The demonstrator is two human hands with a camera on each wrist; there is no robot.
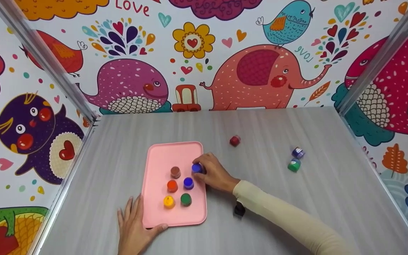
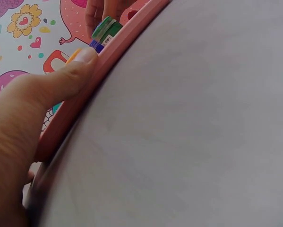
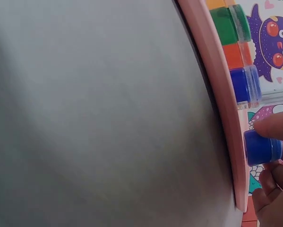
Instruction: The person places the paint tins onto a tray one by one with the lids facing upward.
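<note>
My right hand (image 1: 217, 174) pinches a small paint jar with a blue lid (image 1: 197, 168) between thumb and fingers, at the right side of a pink tray (image 1: 172, 153). In the right wrist view this blue jar (image 3: 260, 148) sits just inside the tray's rim. Beside it in the tray stand a second blue jar (image 1: 188, 183), a brown jar (image 1: 175, 172), an orange-red jar (image 1: 172, 186), a yellow jar (image 1: 169, 202) and a green jar (image 1: 186, 199). My left hand (image 1: 132, 224) lies at the tray's near left corner, fingers extended along the side and thumb on the front rim.
A red jar (image 1: 235, 140) lies on the grey table (image 1: 260, 124) beyond the tray. Farther right, a purple-blue jar (image 1: 298, 152) and a green jar (image 1: 294, 165) lie close together. Printed panels (image 1: 133, 85) with metal corner posts surround the table's back and sides.
</note>
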